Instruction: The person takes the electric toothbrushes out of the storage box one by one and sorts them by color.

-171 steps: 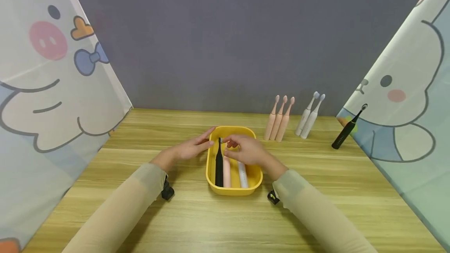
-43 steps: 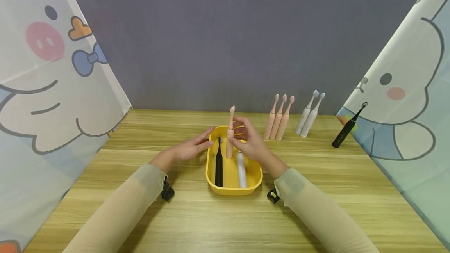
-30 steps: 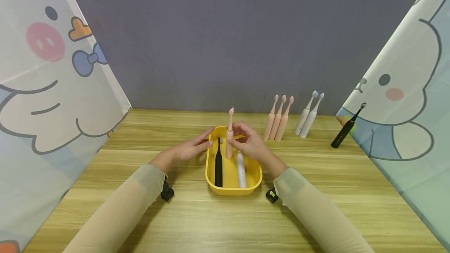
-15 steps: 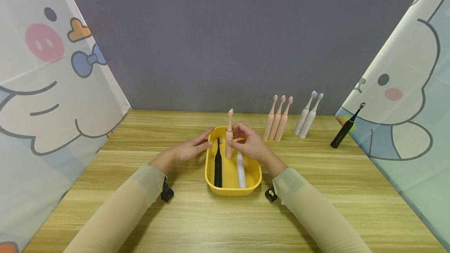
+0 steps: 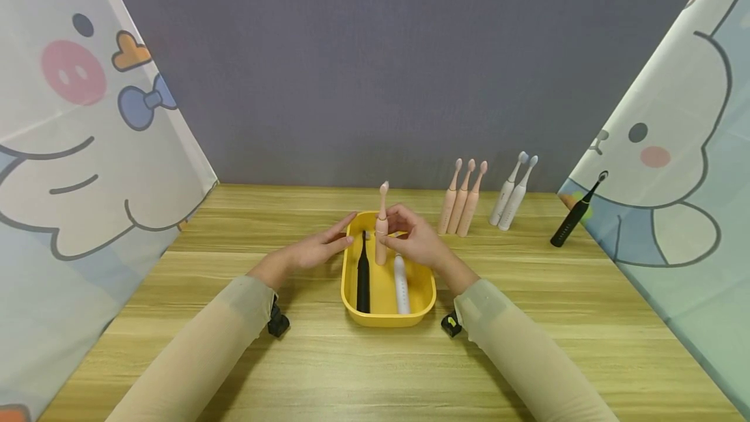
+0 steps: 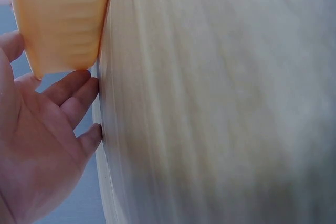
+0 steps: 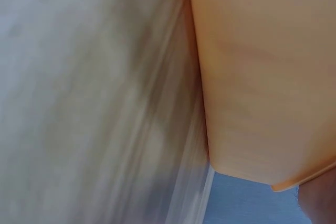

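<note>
In the head view, a yellow bin (image 5: 388, 320) stands on the table. My right hand (image 5: 420, 241) pinches a pink electric toothbrush (image 5: 381, 254) by its handle and holds it upright, head up, over the bin's far part. Inside the bin lie a black electric toothbrush (image 5: 363, 282) at the left and a white electric toothbrush (image 5: 401, 285) at the right. My left hand (image 5: 313, 249) rests against the bin's left side with loosely straight fingers. The left wrist view has that hand (image 6: 47, 129) by the bin's end wall. Only a bit of my right hand (image 7: 321, 198) shows in the right wrist view.
Right of the bin, three pink toothbrushes (image 5: 459, 207) stand in a row at the back. Two white toothbrushes (image 5: 513, 204) stand beside them, and one black toothbrush (image 5: 568, 223) is farther right. A grey wall (image 5: 375, 83) closes the wooden table's (image 5: 363, 376) far side.
The pink toothbrush lay in the bin in the earliest frame; my right hand has since gripped it and raised it upright. Over the last second both hands stay almost still.
</note>
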### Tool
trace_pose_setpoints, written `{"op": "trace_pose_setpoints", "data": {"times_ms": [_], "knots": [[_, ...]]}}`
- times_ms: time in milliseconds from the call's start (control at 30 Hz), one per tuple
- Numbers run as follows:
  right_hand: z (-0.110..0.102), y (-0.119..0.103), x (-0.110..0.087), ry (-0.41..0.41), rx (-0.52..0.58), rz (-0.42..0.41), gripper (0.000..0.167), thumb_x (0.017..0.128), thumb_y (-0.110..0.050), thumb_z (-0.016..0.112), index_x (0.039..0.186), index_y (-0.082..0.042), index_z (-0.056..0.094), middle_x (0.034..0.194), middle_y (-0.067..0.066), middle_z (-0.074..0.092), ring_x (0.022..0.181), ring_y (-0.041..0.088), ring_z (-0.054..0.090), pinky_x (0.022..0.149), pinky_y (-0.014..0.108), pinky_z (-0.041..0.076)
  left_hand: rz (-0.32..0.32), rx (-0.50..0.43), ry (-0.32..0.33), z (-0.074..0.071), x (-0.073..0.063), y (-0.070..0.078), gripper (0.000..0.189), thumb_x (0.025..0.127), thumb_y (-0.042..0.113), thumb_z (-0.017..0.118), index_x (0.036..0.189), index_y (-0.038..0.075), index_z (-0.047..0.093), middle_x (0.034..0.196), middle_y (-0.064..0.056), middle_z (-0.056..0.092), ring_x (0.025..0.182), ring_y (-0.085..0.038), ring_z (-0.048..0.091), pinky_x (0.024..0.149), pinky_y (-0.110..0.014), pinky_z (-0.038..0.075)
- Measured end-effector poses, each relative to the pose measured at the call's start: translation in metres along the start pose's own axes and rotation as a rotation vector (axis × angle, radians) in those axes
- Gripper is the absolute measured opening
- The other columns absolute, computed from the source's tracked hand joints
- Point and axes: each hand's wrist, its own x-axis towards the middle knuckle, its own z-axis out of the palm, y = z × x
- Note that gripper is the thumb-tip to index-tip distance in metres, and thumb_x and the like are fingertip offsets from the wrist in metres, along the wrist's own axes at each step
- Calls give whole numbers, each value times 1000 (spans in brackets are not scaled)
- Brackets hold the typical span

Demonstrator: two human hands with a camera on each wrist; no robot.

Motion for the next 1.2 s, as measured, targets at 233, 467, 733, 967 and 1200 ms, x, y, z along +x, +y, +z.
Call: {"op": "trace_pose_setpoints", "data": {"times_ms": [233,467,733,967,1200], "knots": [[1,0,1,14,2,-7,34,100,-9,81,131,-8,66,118,15,77,108,22,74,90,33,61,3,3,1,-1,-1,-2,73,116,59,41,177,45,4,186,-7,14,167,-39,32,135,-68,21],[0,1,3,31,39,-51,33,100,-4,80,130,-4,67,120,18,75,110,26,75,95,36,62,9,17,8,-1,-1,-2,74,117,57,41,178,38,4,185,-9,17,166,-41,33,134,-69,22],[-3,-5,3,55,52,-71,42,100,-1,78,140,1,65,123,21,74,108,20,75,98,36,63,20,26,9,0,-1,-4,73,118,53,41,179,35,4,185,-11,18,165,-41,34,135,-68,23],[-20,-22,-3,104,68,-146,45,99,5,76,142,3,62,128,27,73,107,10,74,93,25,63,12,32,4,0,-1,-1,74,117,56,42,178,41,4,185,-11,20,166,-39,33,135,-64,24],[-47,-30,-14,180,79,-242,46,95,14,76,138,10,60,118,-2,78,103,4,75,90,21,64,5,33,-3,-1,-3,-1,75,116,60,41,177,43,2,184,-12,20,166,-39,32,135,-67,23]]}}
